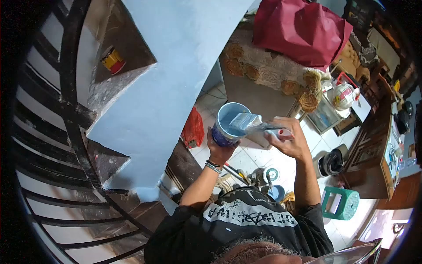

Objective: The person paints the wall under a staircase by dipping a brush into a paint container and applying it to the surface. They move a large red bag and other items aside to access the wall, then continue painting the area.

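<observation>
My left hand (220,148) is wrapped round the side of a paint bucket (225,139), dark blue outside with pale blue paint on its inner wall. My right hand (291,140) grips a wide paintbrush (263,127) by its handle, whose end shows red and white. The paint-coated bristles lie over the bucket's rim and opening, on the side toward my right hand. Ahead and to the left rises a light blue wall (162,88) beside the stairs.
Black stair railing (70,88) curves along the left; a yellow-and-red can (113,60) sits on a step. A red plastic bag (192,127) is near the wall. Ahead, a maroon bag (303,33) tops a cloth-covered surface. A green stool (340,203) and blue paint container (276,192) stand lower right.
</observation>
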The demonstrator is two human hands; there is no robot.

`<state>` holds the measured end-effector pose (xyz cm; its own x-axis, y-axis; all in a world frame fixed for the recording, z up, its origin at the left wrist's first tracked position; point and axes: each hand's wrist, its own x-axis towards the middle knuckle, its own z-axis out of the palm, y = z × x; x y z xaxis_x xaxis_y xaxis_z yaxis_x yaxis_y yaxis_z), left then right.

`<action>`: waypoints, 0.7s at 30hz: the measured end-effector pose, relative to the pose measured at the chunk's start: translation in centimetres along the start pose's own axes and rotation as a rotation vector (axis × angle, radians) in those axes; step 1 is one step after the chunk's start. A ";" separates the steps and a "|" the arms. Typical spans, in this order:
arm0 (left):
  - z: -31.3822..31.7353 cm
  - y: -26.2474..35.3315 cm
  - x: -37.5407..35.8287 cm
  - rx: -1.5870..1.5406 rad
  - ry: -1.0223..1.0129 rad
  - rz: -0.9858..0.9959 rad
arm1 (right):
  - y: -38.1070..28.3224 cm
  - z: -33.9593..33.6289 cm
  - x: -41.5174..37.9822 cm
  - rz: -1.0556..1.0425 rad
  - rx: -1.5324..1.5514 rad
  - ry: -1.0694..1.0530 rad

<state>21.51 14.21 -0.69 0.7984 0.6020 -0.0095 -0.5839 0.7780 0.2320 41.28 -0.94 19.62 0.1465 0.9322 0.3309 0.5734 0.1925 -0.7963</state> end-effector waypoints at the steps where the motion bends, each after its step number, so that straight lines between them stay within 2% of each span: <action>1: 0.7 0.1 0.3 -0.006 -0.001 0.003 | 0.1 -0.3 0.2 -0.047 0.002 0.035; 5: 3.8 0.1 1.8 -0.066 0.090 0.027 | 0.1 -1.7 1.0 -0.153 -0.028 0.151; 8: 5.3 0.0 3.2 -0.152 0.021 0.001 | -0.7 -2.1 2.2 -0.194 0.026 0.256; 11: 7.0 0.1 4.4 -0.240 -0.100 0.014 | -1.3 -2.6 3.5 -0.144 0.109 0.273; 15: 9.9 0.1 5.0 -0.253 -0.117 0.014 | -1.9 -2.9 4.2 -0.192 0.110 0.310; 21: 10.5 0.1 5.1 -0.219 -0.103 0.036 | -1.5 -2.6 3.7 -0.170 0.258 0.342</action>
<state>27.08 15.47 9.45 0.7805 0.6176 0.0964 -0.6215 0.7833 0.0143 43.05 1.42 23.40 0.3500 0.7348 0.5810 0.3994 0.4440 -0.8021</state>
